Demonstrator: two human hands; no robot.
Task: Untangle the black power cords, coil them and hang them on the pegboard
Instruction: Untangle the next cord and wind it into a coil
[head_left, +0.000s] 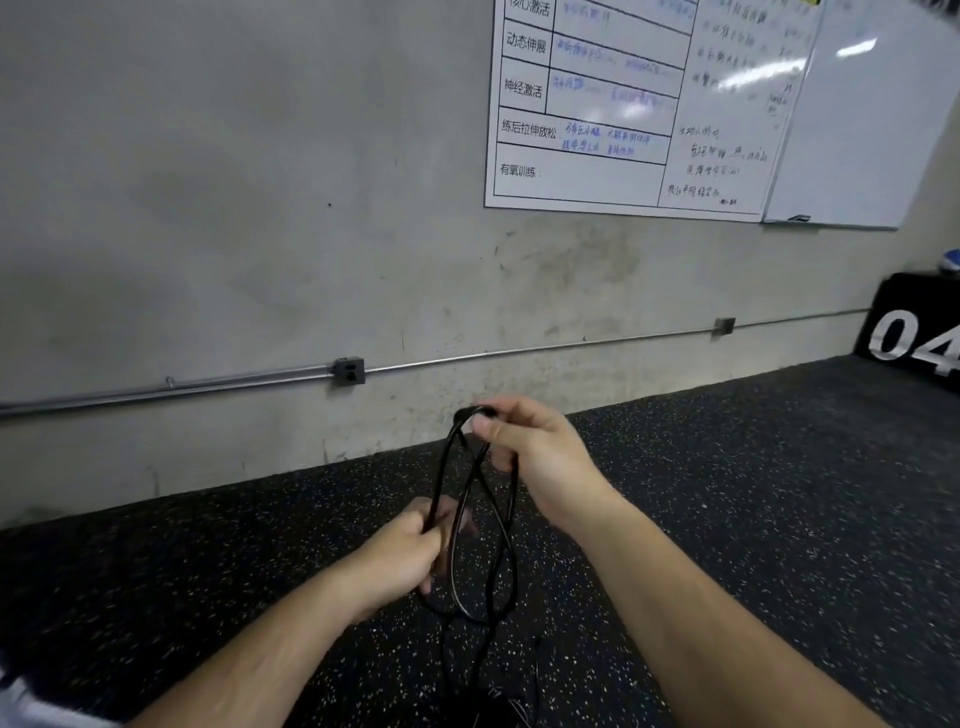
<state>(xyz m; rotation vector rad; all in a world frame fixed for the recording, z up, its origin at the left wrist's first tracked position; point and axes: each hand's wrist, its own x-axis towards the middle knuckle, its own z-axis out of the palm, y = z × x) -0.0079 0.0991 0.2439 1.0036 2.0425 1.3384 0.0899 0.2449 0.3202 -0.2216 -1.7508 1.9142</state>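
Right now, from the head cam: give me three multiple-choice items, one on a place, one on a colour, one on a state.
1. The wall outlet sits:
A) on the metal conduit
B) on the floor
C) on the whiteboard

2. The power cord is:
A) white
B) black
C) orange

3. The right hand:
A) hangs idle
B) lies flat on the floor
C) pinches the top of the cord loops

Key:
1 A: the conduit runs into the outlet box from both sides.
2 B: every strand is dark.
3 C: thumb and fingers close on the top bend, while the left hand grips the loops lower down.
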